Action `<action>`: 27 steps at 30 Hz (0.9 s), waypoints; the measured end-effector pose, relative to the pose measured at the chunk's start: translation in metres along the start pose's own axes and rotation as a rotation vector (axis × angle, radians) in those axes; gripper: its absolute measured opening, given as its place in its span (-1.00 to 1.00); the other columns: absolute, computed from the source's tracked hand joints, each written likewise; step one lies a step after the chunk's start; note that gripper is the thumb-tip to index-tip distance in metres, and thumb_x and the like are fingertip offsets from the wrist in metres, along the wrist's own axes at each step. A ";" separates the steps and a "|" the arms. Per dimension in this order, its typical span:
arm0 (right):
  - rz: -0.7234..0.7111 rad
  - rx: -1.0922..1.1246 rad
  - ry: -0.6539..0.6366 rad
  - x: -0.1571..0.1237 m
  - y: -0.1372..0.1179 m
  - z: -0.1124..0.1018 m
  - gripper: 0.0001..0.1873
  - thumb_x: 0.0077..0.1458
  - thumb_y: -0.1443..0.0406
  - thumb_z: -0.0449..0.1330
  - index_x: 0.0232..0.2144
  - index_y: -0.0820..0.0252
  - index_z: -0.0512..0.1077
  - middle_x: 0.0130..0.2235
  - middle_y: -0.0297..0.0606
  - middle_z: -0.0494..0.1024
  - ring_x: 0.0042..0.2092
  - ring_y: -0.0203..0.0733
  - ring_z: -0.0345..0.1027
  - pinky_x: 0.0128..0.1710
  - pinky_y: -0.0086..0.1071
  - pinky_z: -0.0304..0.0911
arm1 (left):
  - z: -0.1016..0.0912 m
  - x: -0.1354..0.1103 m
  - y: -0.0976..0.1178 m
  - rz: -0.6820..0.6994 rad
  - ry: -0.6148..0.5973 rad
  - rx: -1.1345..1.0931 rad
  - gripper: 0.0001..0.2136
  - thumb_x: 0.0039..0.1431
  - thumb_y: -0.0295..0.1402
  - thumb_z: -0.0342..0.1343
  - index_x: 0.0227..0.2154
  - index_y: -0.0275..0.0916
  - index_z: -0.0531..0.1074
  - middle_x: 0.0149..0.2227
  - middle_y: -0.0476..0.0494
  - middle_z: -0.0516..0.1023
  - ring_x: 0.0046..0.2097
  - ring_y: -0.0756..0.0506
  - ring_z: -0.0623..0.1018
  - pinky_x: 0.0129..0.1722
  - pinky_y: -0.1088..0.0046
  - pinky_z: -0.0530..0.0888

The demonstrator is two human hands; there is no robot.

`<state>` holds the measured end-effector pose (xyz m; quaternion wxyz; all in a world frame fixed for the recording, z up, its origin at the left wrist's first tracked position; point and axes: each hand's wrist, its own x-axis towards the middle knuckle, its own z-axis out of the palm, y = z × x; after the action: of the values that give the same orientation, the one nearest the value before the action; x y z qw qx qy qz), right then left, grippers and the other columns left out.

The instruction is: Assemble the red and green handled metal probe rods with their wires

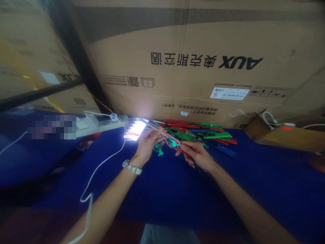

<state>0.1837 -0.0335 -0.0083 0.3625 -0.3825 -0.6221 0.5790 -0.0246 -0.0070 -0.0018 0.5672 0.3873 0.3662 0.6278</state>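
Both my hands are raised over the blue-covered table, in front of a colourful pile. My left hand (148, 144), wearing a bracelet watch (132, 167), is closed on slim grey metallic rods (153, 125). From there thin red and white wires (173, 137) run across to my right hand (194, 154), whose fingers pinch them near their end. The exact fit between rods and wires is too small to make out. Just behind the hands lies a pile of red, green and blue strip-like pieces (215, 135), with some teal pieces (160, 149) at its near edge.
A brightly lit phone-like screen (134, 130) stands left of my left hand. A white power strip (101, 126) and a white cable (98, 167) lie further left. Large cardboard boxes (188, 37) wall off the back. An open carton (279, 137) with cables sits at the right.
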 end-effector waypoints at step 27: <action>0.017 0.030 -0.053 0.006 0.010 0.007 -0.53 0.17 -0.03 0.21 -0.24 0.31 0.55 -0.70 -0.45 0.34 -0.68 -0.39 0.20 -0.69 -0.50 0.26 | -0.004 0.000 -0.006 -0.137 -0.091 0.052 -0.65 -0.10 -0.16 0.43 -0.33 -0.33 0.60 -0.26 -0.22 0.68 -0.27 -0.06 0.63 -0.15 0.41 0.56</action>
<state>0.1758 -0.0311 -0.0185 0.3464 -0.3669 -0.6195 0.6014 -0.0256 -0.0068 -0.0085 0.6147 0.4041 0.3817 0.5596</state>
